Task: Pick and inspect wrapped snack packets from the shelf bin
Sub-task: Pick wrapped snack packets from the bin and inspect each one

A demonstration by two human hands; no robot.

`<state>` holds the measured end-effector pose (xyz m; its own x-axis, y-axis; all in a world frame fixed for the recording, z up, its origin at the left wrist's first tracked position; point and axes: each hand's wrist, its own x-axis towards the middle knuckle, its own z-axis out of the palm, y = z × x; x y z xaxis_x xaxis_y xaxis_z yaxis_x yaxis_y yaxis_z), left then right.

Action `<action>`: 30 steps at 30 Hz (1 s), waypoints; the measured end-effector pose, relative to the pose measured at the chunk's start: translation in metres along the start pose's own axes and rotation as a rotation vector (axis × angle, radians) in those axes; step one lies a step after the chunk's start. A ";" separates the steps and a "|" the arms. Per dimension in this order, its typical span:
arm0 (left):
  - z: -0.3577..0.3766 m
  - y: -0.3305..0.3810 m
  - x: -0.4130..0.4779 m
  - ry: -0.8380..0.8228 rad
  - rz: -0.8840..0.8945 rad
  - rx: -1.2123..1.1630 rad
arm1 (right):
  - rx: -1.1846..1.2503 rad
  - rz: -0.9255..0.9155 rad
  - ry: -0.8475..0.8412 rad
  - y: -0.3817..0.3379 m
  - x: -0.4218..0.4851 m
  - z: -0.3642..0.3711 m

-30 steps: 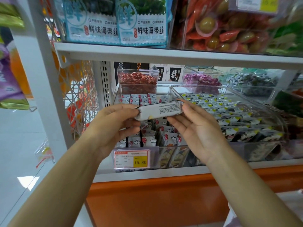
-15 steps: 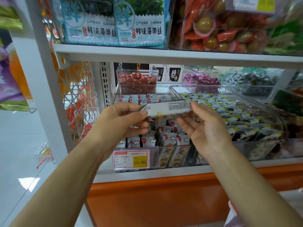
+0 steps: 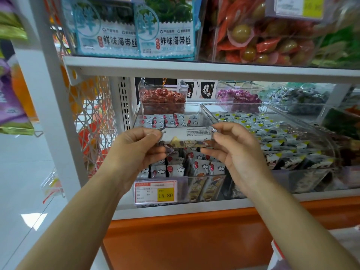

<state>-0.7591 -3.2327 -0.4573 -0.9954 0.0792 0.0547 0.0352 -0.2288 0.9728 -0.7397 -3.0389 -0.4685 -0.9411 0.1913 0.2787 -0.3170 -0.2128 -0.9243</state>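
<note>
Pinched by its sealed ends between thumb and fingertips of left hand (image 3: 136, 151) and right hand (image 3: 239, 154), held level in front of the clear shelf bin (image 3: 196, 190): pull the snack packet (image 3: 187, 133) gently taut, tilting printed side up for reading, without crushing.

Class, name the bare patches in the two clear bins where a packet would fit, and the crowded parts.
Left bin: bare strip at the back, between the red-candy box and the right wall, behind the cloud-print packets. Right bin: bare back-left corner behind the yellow-marked packets. Elsewhere both are packed.
</note>
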 end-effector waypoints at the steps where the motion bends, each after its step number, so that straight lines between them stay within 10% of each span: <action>1: 0.000 0.001 0.000 -0.023 0.005 -0.006 | -0.032 -0.008 0.019 0.000 0.000 0.000; 18: -0.001 0.001 -0.001 -0.004 0.513 0.847 | -0.099 -0.138 -0.092 -0.003 0.002 -0.005; 30: 0.003 -0.002 0.008 0.035 0.234 0.370 | -0.319 -0.142 -0.102 -0.003 0.012 -0.012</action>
<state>-0.7665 -3.2288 -0.4578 -0.9588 0.0318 0.2821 0.2839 0.1272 0.9504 -0.7484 -3.0245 -0.4656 -0.9021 0.0976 0.4203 -0.4083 0.1217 -0.9047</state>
